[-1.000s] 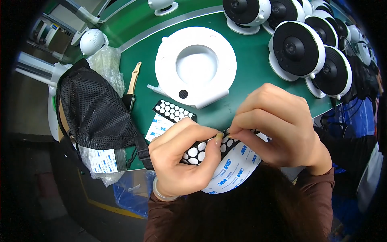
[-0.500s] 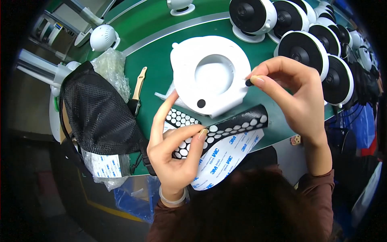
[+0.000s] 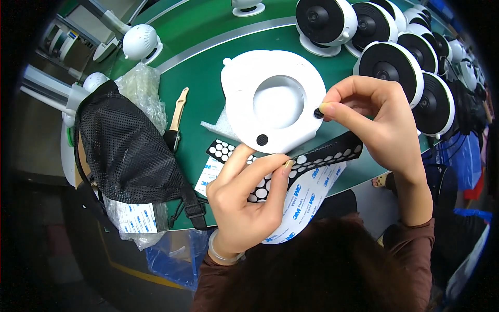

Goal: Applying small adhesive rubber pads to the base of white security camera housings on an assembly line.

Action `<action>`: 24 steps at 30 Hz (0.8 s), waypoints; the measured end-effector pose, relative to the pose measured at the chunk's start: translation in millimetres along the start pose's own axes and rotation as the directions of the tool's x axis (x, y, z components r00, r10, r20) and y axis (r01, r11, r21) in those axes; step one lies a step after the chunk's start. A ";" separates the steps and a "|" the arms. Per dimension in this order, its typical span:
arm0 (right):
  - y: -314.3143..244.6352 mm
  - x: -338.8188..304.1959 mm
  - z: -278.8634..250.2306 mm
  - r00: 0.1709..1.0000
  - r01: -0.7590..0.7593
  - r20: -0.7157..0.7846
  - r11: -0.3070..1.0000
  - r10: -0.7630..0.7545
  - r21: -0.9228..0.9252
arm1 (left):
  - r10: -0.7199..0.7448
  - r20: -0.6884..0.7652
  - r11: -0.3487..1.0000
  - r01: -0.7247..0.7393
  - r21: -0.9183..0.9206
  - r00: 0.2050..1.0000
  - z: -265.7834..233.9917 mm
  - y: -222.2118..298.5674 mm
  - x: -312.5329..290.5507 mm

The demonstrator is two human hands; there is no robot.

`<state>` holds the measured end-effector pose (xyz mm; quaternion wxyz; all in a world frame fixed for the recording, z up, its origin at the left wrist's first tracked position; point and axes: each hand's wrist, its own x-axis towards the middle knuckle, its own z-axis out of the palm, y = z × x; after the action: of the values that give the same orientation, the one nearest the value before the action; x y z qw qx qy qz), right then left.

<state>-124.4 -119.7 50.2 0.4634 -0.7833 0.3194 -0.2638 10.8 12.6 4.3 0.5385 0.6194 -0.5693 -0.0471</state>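
Note:
A white round base [image 3: 270, 99] with a hollow centre lies on the green bench, one black round pad stuck near its front rim. My right hand [image 3: 379, 114] presses a second small black pad [image 3: 317, 112] onto the base's right rim with thumb and forefinger. My left hand [image 3: 249, 195] holds a black sheet of punched-out pads [image 3: 312, 158] on its white backing paper, just in front of the base.
A black mesh bag [image 3: 125, 151] lies at the left over clear plastic wrap [image 3: 140, 91]. A wooden-handled tool [image 3: 176, 117] rests beside it. Several white camera units with black round faces [image 3: 390, 65] stand at the back right. The bench edge [image 3: 171, 229] runs below my left hand.
My right hand has carried a black pad from the sheet to the base's right rim. The left hand keeps hold of the sheet.

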 end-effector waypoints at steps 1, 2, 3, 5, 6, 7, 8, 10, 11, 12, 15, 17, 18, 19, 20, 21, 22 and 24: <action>-0.1 -0.6 0.3 1.000 -0.002 0.001 1.000 0.002 0.001 | 0.017 -0.004 1.000 -0.017 0.004 1.000 0.1 -0.1 0.1; 0.0 -1.3 0.5 0.999 0.036 -0.018 0.999 -0.037 -0.020 | 0.015 -0.002 1.000 -0.015 0.005 1.000 0.4 0.4 0.4; 0.5 -2.2 1.6 0.997 0.071 -0.035 0.997 -0.073 -0.039 | 0.021 -0.003 1.000 -0.021 0.013 1.000 0.3 1.1 0.3; 1.3 -2.0 1.8 0.996 0.073 -0.050 0.996 -0.076 -0.056 | 0.021 0.003 0.999 -0.022 0.024 1.000 0.6 2.4 0.3; 1.7 -2.3 1.4 0.995 0.090 -0.045 0.993 -0.094 -0.078 | 0.025 0.001 0.999 -0.025 0.023 1.000 0.9 2.7 0.6; 1.3 -2.4 1.6 0.995 0.084 -0.046 0.994 -0.088 -0.073 | 0.029 -0.001 0.999 -0.029 0.021 1.000 0.8 2.4 0.7; 0.7 -2.6 2.1 0.993 0.097 -0.054 0.991 -0.103 -0.093 | 0.026 0.006 0.999 -0.027 0.022 1.000 0.4 1.4 1.0; 3.5 -2.4 4.3 0.987 0.132 -0.077 0.983 -0.142 -0.126 | 0.053 -0.008 0.998 -0.053 0.014 0.999 2.1 -1.7 1.2; 6.6 -2.7 7.1 0.988 0.125 -0.078 0.984 -0.135 -0.125 | 0.050 -0.003 0.999 -0.050 0.011 0.999 2.3 -2.7 0.5; 9.4 -2.2 9.4 0.971 0.197 -0.101 0.966 -0.216 -0.169 | 0.047 -0.004 0.999 -0.047 0.011 0.999 1.9 -2.3 0.9; 11.1 -2.5 11.2 0.960 0.230 -0.115 0.955 -0.254 -0.186 | 0.045 -0.011 0.999 -0.045 0.001 0.999 2.4 -2.5 0.6; 9.2 -3.1 10.7 0.970 0.199 -0.112 0.967 -0.218 -0.161 | 0.051 -0.020 0.999 -0.052 -0.008 0.998 1.6 -2.0 0.6; 7.8 -4.1 10.5 0.970 0.195 -0.113 0.966 -0.216 -0.169 | 0.016 0.000 1.000 -0.016 -0.012 1.000 -0.3 -0.9 -0.5; 6.9 -5.0 10.5 0.970 0.193 -0.114 0.965 -0.215 -0.176 | -0.019 0.019 1.000 0.020 -0.015 1.000 -2.2 0.2 -1.4; 9.0 -5.7 11.5 0.937 0.281 -0.135 0.926 -0.321 -0.253 | -0.012 0.010 1.000 0.013 -0.013 1.000 -3.9 0.9 -1.6; 10.0 -5.3 7.4 0.913 0.301 -0.173 0.895 -0.370 -0.330 | -0.009 -0.004 1.000 0.009 -0.019 1.000 -3.1 -0.3 -1.2; 11.3 -3.6 2.4 0.883 0.316 -0.204 0.858 -0.422 -0.406 | -0.005 -0.019 1.000 0.005 -0.025 1.000 -2.5 -1.7 -1.0; 15.5 4.6 -5.6 0.850 0.287 -0.266 0.824 -0.454 -0.489 | -0.015 -0.013 1.000 0.014 -0.027 1.000 -3.9 -5.4 -3.6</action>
<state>-129.4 -132.0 39.3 0.1478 -0.8491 0.2899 -0.4161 15.7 16.4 0.0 0.5499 0.6167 -0.5607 -0.0546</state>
